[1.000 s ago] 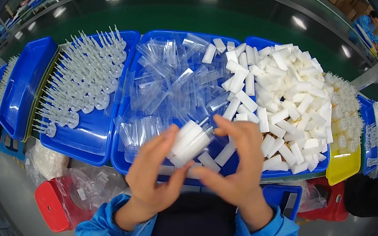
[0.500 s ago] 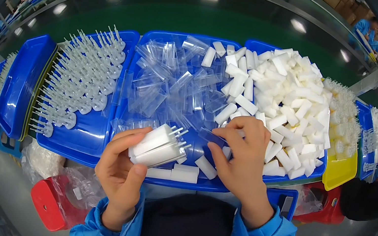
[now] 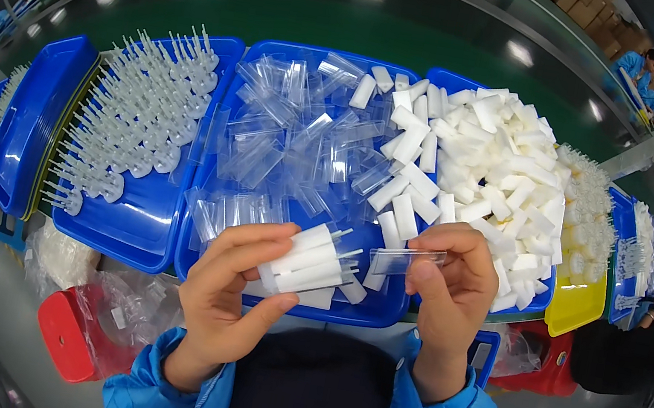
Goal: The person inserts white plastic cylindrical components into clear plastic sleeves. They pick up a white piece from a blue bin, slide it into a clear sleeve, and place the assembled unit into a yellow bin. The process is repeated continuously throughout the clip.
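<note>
My left hand is wrapped round a pronged plastic part with white blocks packed among its thin rods; the rod tips point right. Between thumb and fingers, my right hand pinches a clear plastic sleeve, held roughly level just right of the rod tips and apart from them. Both hands are above the near edge of the middle blue tray. In that tray lie many loose clear sleeves, and white blocks lie along its right side.
On the left, a blue tray bears rows of pronged parts, beside stacked trays. White blocks are heaped at the right, beside a yellow tray. A red stool stands below left. Other people sit at the sides.
My right hand has drawn back from the tray with the clear sleeve, moving right and toward me. My left hand has shifted slightly right with the pronged part.
</note>
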`<state>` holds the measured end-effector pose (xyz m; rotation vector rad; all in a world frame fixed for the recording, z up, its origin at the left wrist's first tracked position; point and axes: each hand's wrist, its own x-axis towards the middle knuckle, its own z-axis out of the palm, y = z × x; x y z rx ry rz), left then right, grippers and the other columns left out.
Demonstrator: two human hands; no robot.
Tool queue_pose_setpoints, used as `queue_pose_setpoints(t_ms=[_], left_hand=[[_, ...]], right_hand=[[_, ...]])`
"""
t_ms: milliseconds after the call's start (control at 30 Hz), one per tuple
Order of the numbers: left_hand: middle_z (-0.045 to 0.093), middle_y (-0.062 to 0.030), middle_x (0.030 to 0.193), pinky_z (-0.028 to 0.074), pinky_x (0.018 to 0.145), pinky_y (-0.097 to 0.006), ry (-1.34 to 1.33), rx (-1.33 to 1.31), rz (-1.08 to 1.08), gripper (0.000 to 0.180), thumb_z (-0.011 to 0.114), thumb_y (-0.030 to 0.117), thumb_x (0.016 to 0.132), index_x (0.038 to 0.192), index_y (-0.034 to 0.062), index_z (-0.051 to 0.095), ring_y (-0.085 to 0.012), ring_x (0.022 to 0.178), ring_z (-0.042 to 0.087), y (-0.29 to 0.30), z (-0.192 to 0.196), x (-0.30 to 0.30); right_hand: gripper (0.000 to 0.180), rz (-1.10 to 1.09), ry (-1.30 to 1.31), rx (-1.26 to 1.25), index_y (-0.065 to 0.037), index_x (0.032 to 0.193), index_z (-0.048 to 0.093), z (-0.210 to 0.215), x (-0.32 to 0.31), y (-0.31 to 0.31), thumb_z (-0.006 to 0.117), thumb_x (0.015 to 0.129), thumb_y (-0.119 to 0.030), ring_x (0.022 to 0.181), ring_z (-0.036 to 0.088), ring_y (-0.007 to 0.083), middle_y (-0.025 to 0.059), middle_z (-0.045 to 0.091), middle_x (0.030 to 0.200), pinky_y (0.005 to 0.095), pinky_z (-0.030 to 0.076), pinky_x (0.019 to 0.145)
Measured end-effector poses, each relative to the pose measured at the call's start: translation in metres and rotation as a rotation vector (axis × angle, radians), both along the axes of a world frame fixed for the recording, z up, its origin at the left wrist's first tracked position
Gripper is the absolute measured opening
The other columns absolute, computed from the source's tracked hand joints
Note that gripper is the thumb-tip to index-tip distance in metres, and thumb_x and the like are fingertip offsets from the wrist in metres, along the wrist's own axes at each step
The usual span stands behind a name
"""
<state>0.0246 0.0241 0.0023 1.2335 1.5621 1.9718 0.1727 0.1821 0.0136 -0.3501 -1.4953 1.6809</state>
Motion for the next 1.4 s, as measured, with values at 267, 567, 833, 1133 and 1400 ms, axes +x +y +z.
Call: queue_pose_setpoints(t_ms=[267,567,833,1133,1400], left_hand=[[0.056,-0.0224,0.124,0.053,0.085,-0.031,0.000,-0.015,-0.028,0.042,0.074,-0.005,0.075,0.115,-0.0069,0.062,-0.0259,0.109,0.061,-0.001,-0.003,0.001],[0.056,-0.0228,0.123,0.054,0.086,-0.031,-0.014,-0.036,-0.038,0.041,0.074,-0.005,0.075,0.115,-0.0071,0.062,-0.0260,0.108,0.062,-0.001,-0.002,0.002],[0.058,-0.0227,0.121,0.051,0.086,-0.033,0.107,-0.064,0.029,0.041,0.074,-0.005,0.073,0.113,-0.0052,0.065,-0.0277,0.105,0.063,0.001,-0.003,0.002],[0.059,-0.0179,0.122,0.050,0.080,-0.031,0.303,-0.140,0.009,0.041,0.072,-0.007,0.071,0.111,0.0016,0.069,-0.0254,0.099,0.063,0.000,0.006,0.000],[0.059,-0.0192,0.122,0.052,0.080,-0.032,0.322,-0.127,-0.042,0.039,0.072,-0.007,0.072,0.110,0.0000,0.068,-0.0279,0.101,0.064,0.001,0.008,-0.003]], right_hand=[[0.020,0.052,-0.031,-0.054,0.007,0.103,0.060,0.002,-0.001,-0.003,0.066,0.084,0.006,0.075,0.056,0.0071,0.0094,0.057,0.098,0.0188,0.045,0.063],[0.021,0.077,-0.094,0.026,0.007,0.102,0.061,0.001,0.001,-0.002,0.068,0.082,0.007,0.077,0.058,0.0087,0.0100,0.057,0.098,0.0200,0.048,0.068],[0.020,0.028,-0.123,0.031,0.007,0.101,0.061,0.003,-0.002,-0.011,0.068,0.082,0.006,0.073,0.058,0.0090,0.0096,0.056,0.095,0.0202,0.050,0.063],[0.020,-0.014,-0.066,0.060,0.007,0.101,0.060,-0.004,-0.004,-0.016,0.068,0.082,0.006,0.073,0.058,0.0112,0.0110,0.055,0.094,0.0240,0.051,0.064],[0.027,0.110,-0.122,0.079,0.006,0.106,0.058,-0.007,-0.004,-0.001,0.068,0.081,0.008,0.076,0.061,0.0116,0.0136,0.061,0.099,0.0228,0.052,0.066]])
